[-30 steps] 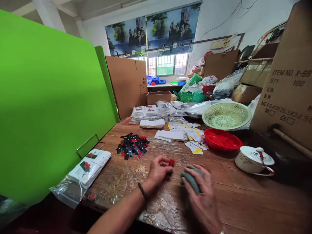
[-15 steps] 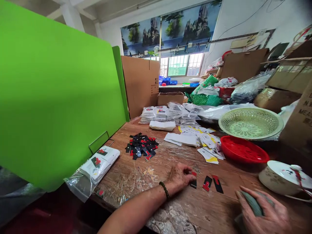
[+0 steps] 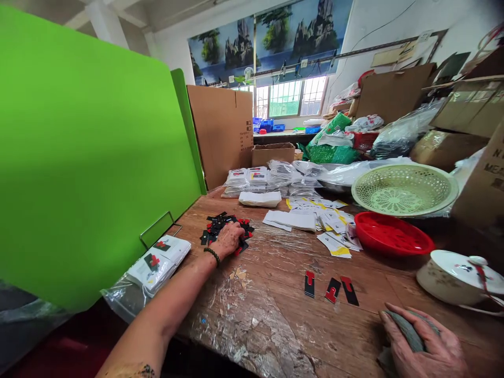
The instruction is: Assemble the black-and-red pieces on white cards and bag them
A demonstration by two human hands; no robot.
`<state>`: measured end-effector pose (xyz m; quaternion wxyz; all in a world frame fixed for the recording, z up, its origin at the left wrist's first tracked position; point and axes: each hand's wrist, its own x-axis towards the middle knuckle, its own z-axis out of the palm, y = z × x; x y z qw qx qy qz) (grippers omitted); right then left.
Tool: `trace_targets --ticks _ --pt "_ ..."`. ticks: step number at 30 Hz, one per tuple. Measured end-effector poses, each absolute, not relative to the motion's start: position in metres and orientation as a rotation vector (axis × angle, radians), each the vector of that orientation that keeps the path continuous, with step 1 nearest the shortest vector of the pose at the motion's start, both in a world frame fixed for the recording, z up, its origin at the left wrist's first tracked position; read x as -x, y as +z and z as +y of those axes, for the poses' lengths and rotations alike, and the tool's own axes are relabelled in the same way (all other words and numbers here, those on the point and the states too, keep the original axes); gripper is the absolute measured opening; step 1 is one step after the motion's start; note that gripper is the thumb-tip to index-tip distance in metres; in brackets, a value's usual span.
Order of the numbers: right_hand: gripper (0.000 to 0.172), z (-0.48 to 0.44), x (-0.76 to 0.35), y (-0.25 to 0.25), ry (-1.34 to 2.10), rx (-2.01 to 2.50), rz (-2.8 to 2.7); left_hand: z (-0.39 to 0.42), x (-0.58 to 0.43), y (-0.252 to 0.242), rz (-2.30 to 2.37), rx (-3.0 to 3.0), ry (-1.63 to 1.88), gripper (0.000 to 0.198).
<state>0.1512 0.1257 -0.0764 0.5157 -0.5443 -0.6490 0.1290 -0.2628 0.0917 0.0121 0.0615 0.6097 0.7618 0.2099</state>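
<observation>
My left hand (image 3: 228, 237) rests on a heap of small black and red tags (image 3: 216, 221), its fingers curled down among them. The fingertips are hidden, so what they pinch does not show. Three more tags lie apart in a row, black strips with red T-shaped parts: a left one (image 3: 309, 284), a middle one (image 3: 333, 290) and a right one (image 3: 349, 291). At the lower right, my right hand (image 3: 433, 341) is closed around a grey-green lump (image 3: 407, 331), perhaps a cloth, low over the wooden table (image 3: 291, 315).
A bagged stack of printed cards (image 3: 157, 262) lies left by the wire stand (image 3: 160, 228). White paper strips (image 3: 291, 219) and yellow-white cards (image 3: 334, 242) lie mid-table. Right are a red basin (image 3: 394, 247), a green colander (image 3: 405, 202) and a lidded pot (image 3: 449, 278). A green panel (image 3: 98, 157) borders the left.
My left hand has moved left from the leftmost tag of the row to the heap, leaving that tag lying on the table. My right hand stays in place with the lump.
</observation>
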Motion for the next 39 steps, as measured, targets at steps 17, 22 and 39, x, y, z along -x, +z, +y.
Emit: trace_targets --ticks 17,22,39 --pt "0.021 0.065 -0.032 -0.042 0.645 0.747 -1.742 0.020 0.098 -0.013 1.181 -0.768 1.466 0.032" --pt "0.039 0.106 -0.096 -0.068 0.449 1.064 -1.650 0.082 0.099 -0.024 1.686 -1.186 1.119 0.017" --pt "0.057 0.112 -0.130 -0.089 0.371 1.187 -1.644 0.061 0.259 0.003 2.527 -1.794 0.266 0.028"
